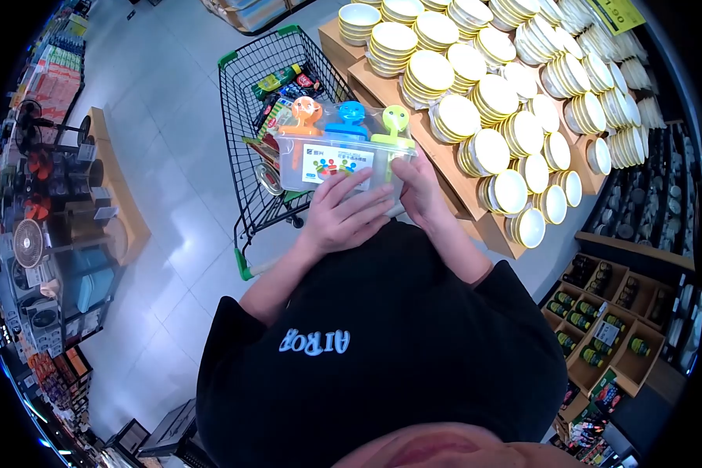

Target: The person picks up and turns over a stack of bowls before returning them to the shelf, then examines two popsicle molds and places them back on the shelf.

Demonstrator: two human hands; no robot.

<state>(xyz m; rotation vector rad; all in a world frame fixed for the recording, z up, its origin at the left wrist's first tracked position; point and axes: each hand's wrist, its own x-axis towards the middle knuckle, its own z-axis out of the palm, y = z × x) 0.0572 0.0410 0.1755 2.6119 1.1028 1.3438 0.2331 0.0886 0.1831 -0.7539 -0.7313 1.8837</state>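
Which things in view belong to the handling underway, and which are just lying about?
Belonging:
- clear labelled box
- left hand and right hand, both holding it
- shopping cart, probably

Just lying about:
- stacked bowls
- fan
- jars

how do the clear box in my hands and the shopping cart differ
The clear box is held in the left hand and right hand; the shopping cart stands on the floor. The box is small, see-through plastic; the cart is larger, black wire mesh with green corners. Orange, blue and green figures top the box, while the cart holds mixed packaged goods. Both are containers with things inside.
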